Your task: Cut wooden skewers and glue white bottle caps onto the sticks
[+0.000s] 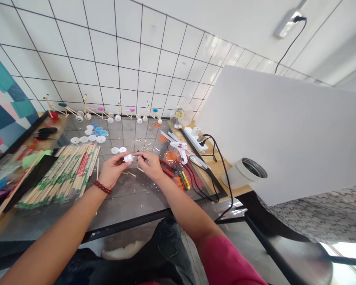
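My left hand (112, 170), with a beaded bracelet on the wrist, is closed around a small white bottle-like piece (128, 158) over the table. Close by on its right, my right hand (150, 164) pinches its thumb and fingers together at the narrow end of that piece. What lies between those right fingertips is too small to make out. Just beyond the hands sit two white bottle caps (118, 150). Loose short wooden sticks (131, 173) lie below the fingers on the dark glass tabletop (121, 206).
Wrapped chopsticks (68, 170) are piled at left, near white and blue caps (91, 137). Small stick-and-cap bicycles (124, 111) line the grid wall. At right are a hot glue gun (180, 149), a utility knife (184, 180), red-handled pliers (167, 169), cords and a power strip (195, 139).
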### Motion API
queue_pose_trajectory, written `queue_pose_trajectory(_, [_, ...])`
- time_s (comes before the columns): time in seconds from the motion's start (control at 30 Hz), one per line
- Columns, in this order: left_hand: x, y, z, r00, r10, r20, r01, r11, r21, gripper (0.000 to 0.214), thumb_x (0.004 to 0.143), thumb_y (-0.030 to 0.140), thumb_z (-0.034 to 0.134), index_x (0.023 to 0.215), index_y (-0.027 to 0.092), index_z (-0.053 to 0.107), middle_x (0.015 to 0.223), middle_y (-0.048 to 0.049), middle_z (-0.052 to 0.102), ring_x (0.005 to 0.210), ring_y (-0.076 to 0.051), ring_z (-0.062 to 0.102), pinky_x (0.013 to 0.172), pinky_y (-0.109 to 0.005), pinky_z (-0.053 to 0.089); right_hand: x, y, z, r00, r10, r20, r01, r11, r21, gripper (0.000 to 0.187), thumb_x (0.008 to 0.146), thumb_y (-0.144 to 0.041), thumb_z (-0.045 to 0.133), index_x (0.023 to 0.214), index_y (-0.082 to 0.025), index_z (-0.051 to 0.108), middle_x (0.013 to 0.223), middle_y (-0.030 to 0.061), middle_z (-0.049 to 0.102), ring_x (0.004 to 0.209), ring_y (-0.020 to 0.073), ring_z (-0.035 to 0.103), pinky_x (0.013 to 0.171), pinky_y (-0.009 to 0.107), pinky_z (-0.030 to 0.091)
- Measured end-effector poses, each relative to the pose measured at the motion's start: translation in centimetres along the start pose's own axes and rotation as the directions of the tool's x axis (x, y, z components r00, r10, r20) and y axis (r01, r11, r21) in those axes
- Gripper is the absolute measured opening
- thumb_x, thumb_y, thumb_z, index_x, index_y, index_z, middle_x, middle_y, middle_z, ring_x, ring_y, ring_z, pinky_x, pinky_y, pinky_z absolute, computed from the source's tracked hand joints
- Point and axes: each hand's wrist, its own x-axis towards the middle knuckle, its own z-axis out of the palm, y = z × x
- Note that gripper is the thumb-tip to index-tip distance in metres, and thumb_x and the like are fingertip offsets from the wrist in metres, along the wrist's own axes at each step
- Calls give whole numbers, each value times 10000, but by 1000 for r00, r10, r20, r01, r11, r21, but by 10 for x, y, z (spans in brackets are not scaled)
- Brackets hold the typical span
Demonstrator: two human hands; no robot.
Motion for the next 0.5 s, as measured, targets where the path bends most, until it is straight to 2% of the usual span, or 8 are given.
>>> queue_pose_trajectory(0.1, [1,0,-1,999,30,-21,-29,999,16,506,447,266,939,928,194,799,965,-64,760,892,-194,666,876,-347,533,-1,-1,1,1000,17,12,-18,999,46,155,868,-234,593,931,-183,725,820,27,715,690,131,629,700,247,520])
queue_pose_trajectory(0.2, [0,0,-1,998,55,14,-55,997,55,471,460,263,929,907,187,801,1014,-79,757,945,-215,665,915,-363,523,-1,-3,2,999,39,38,-41,998,57,130,859,-269,622,883,-186,719,794,19,704,680,126,615,687,242,519])
queue_pose_trajectory(0.33, [-2,3,0,998,29,59,-31,999,32,607,508,278,924,1089,207,763,1110,-84,738,974,-213,667,917,-376,532,0,-4,2,999,32,35,-34,998,55,129,858,-257,612,893,-192,717,802,21,698,693,132,612,706,249,520])
queue_pose_trajectory(0.4, [-3,5,0,997,-23,71,22,1000,4,626,530,315,923,1121,199,749,1063,-79,744,923,-201,673,896,-381,543,0,-3,0,999,8,33,-9,999,42,140,868,-262,601,910,-195,716,829,29,698,713,137,616,726,256,522])
queue_pose_trajectory(0.5, [-2,5,-1,995,-45,90,43,999,28,544,540,353,921,1029,165,773,929,-65,755,846,-186,669,896,-384,539,-1,-1,-1,997,-56,45,55,998,16,162,884,-264,584,947,-195,716,845,39,689,731,140,617,747,265,523])
